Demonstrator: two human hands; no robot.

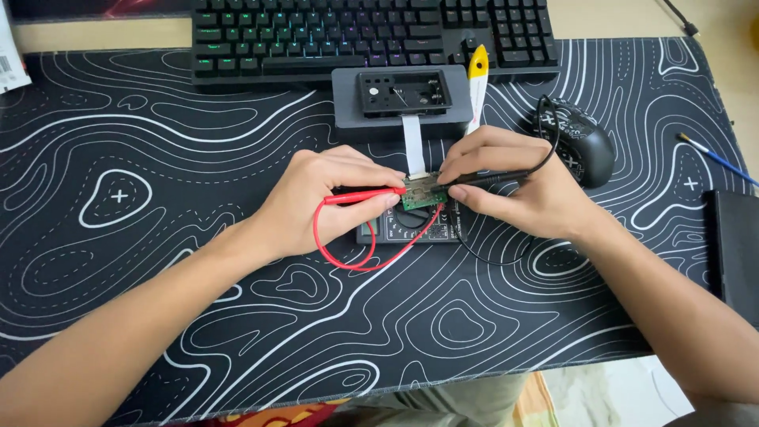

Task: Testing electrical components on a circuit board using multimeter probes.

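Pinched between thumb and forefinger of the left hand point(320, 198): a slim red plastic test probe point(365, 196), tip laid on a small green circuit board point(423, 192). Clamped likewise in the fingers of the right hand point(514, 186): a thin black plastic test probe point(490, 179), tip meeting the same board from the opposite side. Beneath the board, partly hidden by both hands, a flat dark grey multimeter with a round dial point(411, 225), resting on the mat between the wrists. From the red probe, a glossy red lead point(348, 257) looping down and back toward the meter; from the black one, a thin black lead point(486, 257) curving under the right palm. Rising from the board, a flat white ribbon cable point(413, 142) running to a grey rectangular plastic housing with an open recess point(403, 99). Both wrists low, forearms angled inward, knuckles facing each other. Underneath everything, a black fabric desk mat printed with white contour lines point(158, 198). Farther out: a black mechanical keyboard with lit keys point(356, 35), a black patterned computer mouse point(581, 146), a white-handled tool with a yellow tip point(477, 75).
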